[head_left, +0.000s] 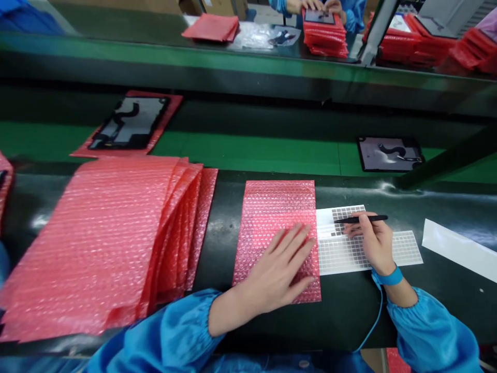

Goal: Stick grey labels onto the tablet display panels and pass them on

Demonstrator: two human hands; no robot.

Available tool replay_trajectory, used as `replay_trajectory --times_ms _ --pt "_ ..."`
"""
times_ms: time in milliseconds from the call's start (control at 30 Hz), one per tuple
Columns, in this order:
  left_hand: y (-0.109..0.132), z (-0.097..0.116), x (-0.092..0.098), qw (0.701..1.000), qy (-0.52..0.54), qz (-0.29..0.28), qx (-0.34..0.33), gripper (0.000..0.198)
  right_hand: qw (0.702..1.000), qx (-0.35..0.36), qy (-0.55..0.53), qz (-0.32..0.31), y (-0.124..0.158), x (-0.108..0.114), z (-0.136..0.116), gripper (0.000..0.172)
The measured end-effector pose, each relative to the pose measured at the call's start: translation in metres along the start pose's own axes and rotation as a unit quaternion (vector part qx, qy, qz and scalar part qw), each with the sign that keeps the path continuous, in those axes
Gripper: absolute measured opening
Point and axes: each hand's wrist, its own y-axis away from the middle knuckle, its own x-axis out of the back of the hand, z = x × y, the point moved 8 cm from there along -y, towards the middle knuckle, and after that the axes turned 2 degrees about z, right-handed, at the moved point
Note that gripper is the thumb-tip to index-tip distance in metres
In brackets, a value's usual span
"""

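My left hand [280, 267] lies flat with fingers spread on a red bubble-wrap bag [277, 207], which rests on the dark bench. In my right hand [375, 241] is a pair of black tweezers [365, 219], held like a pen with the tip pointing left. The tip is over a white sheet of small dark square stickers [330, 256], whose left edge meets the bag. Whether the tweezers pinch a sticker is too small to tell. A blue wrist strap with a cord [390, 277] circles my right wrist.
A big pile of red bubble-wrap bags [101, 233] covers the left. Beyond, on the green strip, lie a screen panel on a bag [135, 124] and another panel [388, 155]. A white paper strip [458, 246] lies right. Across the bench, a person's hands [322, 6] touch stacked bags [325, 39].
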Motion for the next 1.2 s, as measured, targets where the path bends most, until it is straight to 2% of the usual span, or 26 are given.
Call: replay_trajectory --times_ms 133,267,633,867,1200 --pt "-0.023 0.019 -0.018 0.998 0.003 -0.045 -0.047 0.078 0.999 -0.009 -0.018 -0.035 -0.002 -0.004 0.001 0.040" --pt "-0.031 0.014 -0.030 0.997 -0.002 -0.064 -0.037 0.083 1.000 -0.004 -0.010 -0.027 -0.005 0.001 -0.001 0.039" --pt "-0.025 0.006 -0.027 0.996 0.034 -0.083 -0.022 0.087 1.000 -0.007 0.004 -0.015 -0.006 0.008 -0.004 0.038" --pt "-0.023 0.006 -0.027 0.997 0.036 -0.071 -0.022 0.086 0.992 -0.004 0.045 -0.120 0.007 -0.015 -0.006 0.027" --pt "-0.022 0.005 -0.030 0.997 0.052 -0.060 -0.016 0.079 0.984 0.016 0.097 -0.147 0.007 -0.016 -0.005 0.025"
